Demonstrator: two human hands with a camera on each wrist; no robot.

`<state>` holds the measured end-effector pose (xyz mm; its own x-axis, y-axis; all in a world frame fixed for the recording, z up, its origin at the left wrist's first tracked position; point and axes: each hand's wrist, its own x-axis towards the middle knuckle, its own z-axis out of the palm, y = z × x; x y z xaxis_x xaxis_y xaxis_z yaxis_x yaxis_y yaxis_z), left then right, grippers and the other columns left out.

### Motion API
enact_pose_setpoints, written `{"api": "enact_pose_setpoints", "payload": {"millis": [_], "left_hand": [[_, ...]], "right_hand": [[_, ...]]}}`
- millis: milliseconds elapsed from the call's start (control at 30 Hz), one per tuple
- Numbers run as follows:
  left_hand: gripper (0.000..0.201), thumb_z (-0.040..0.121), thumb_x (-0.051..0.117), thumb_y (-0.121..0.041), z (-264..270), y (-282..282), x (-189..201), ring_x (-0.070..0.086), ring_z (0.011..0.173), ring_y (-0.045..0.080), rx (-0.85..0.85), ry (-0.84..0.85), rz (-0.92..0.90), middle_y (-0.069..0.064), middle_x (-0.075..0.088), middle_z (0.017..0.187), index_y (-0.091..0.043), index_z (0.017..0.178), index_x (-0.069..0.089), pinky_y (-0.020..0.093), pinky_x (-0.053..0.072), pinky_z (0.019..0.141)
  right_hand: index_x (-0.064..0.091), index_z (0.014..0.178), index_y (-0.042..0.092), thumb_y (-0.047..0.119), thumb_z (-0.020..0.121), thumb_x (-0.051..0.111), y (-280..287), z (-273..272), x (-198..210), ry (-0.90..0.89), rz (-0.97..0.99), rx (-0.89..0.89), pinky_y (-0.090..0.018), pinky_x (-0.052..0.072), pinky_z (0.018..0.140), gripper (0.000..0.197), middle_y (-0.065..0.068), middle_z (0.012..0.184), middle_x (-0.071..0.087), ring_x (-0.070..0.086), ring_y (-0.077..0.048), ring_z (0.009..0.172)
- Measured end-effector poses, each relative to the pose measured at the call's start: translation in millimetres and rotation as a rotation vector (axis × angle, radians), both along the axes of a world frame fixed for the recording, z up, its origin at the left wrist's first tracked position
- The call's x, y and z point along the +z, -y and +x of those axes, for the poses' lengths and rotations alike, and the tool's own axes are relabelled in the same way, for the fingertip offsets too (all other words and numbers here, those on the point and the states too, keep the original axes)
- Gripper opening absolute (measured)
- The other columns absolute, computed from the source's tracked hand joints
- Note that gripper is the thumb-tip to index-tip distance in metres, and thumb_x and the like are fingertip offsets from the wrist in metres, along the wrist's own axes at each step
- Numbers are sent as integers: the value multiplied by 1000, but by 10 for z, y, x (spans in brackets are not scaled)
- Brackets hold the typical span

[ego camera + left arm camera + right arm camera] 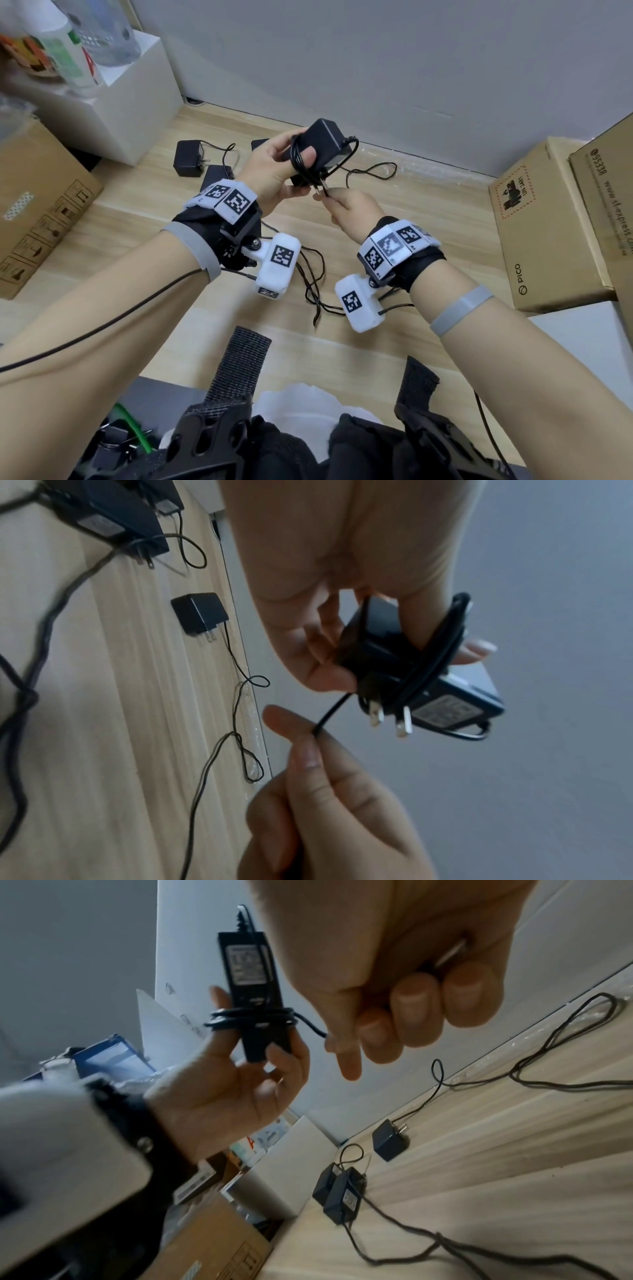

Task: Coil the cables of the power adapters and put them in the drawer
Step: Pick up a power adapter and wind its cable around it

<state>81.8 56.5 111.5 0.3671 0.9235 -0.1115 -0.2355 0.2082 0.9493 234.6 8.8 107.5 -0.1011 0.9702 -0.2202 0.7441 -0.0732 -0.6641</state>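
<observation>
My left hand holds a black power adapter up above the wooden surface. Its thin black cable is wound in a few turns around the body and over my thumb. My right hand, just below, pinches the free end of that cable between thumb and forefinger. In the left wrist view the adapter shows its two prongs and label, and the cable runs to my right hand. The right wrist view shows the coil around the adapter.
Other black adapters lie on the wood at the back left, and their loose cables trail toward me. Cardboard boxes stand at the left and right. A white box sits at the back left, by the grey wall.
</observation>
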Motion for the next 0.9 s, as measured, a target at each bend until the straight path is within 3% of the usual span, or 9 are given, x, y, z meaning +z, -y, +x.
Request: {"api": "enact_pose_setpoints", "payload": {"millis": [100,200,300,400,567,700,800,900], "left_hand": [[21,86,61,-11,7,-11,14,63,66,12,72,-76,3,-12,66,78,-24,102,58,25,49,56],[23,83,66,-11,7,-9,17,62,69,12,120,-171,20,-9,65,86,-27,99,60,24,50,57],[33,80,71,-15,-17,-27,-21,60,75,13,145,-243,41,-2,62,97,-26,109,62,25,50,59],[38,79,72,-18,-32,-28,-31,59,77,13,144,-262,28,-2,60,95,-26,114,62,24,50,60],[32,82,69,-19,-39,-34,16,56,63,10,166,-222,-29,-6,60,84,-25,112,61,19,45,52],[34,81,70,-18,-68,-43,0,56,62,9,184,-248,-38,-6,60,85,-24,113,62,18,46,51],[39,79,71,-18,-49,-13,-36,58,70,9,172,-336,24,-4,60,93,-26,116,61,19,49,56],[45,81,70,-19,-4,13,-74,58,70,9,142,-385,54,0,60,101,-25,124,56,20,50,57]], "right_hand": [[57,124,20,29,98,38,26,-65,-32,64,-17,73,-31,45,86,33,1,86,54,55,-19,87],[60,119,19,30,97,39,37,-99,-27,137,18,128,-35,47,88,32,-3,95,63,57,-22,91],[64,109,18,32,96,41,41,-129,21,237,164,152,-40,48,83,30,-7,102,68,59,-30,96],[65,105,19,31,94,43,35,-149,76,263,231,153,-39,49,80,28,-6,99,69,59,-28,93],[67,101,19,30,94,43,36,-134,102,318,187,175,-38,49,79,27,-5,93,68,58,-28,91],[68,98,15,29,94,44,44,-108,131,346,192,178,-38,49,79,28,-5,90,68,59,-28,92],[70,90,13,29,90,53,38,-115,194,235,250,111,-35,50,79,22,-5,89,71,64,-25,84],[67,78,21,17,83,64,32,-142,239,-54,249,-31,-26,52,67,6,2,70,66,67,-18,61]]}}
